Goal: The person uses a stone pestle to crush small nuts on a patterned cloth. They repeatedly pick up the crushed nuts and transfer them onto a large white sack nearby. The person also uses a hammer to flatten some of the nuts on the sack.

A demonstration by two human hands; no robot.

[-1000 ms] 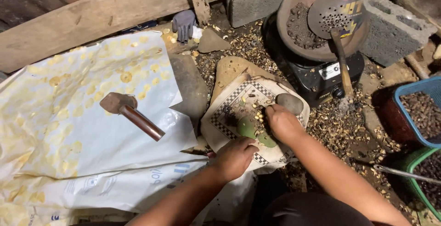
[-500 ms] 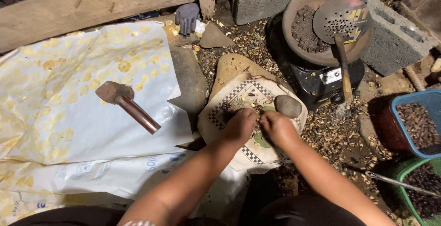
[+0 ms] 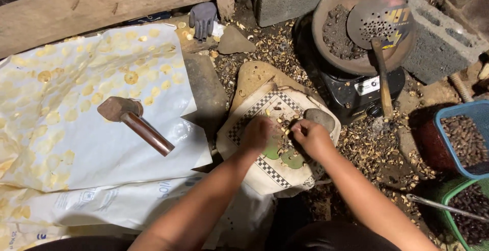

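Picking at a small pale kernel (image 3: 287,131) between the fingertips, both hands are meeting over the checkered cloth pad (image 3: 265,118) on the ground; the left hand (image 3: 259,135) is curling its grip around bits I cannot make out, and the right hand (image 3: 311,138) is pinching with its grip closed on the kernel. The kernel is looking light, brittle and easy to crumble, so a gentle pinch at its edges is seeming the safest hold. A grey stone (image 3: 320,118) is lying just beside the right hand. Broken shells (image 3: 367,144) are littering the floor around the pad. To the left a hammer (image 3: 133,123) is resting on a white sheet (image 3: 76,144) covered with flat yellow kernels, and beneath it a white sack (image 3: 127,200) is showing blue print along its edge. Beyond, a perforated ladle (image 3: 379,24) is leaning in a round pan (image 3: 331,11) on a black stove (image 3: 356,93), and blue (image 3: 479,111) and green (image 3: 451,195) baskets of dark nuts are standing at the right
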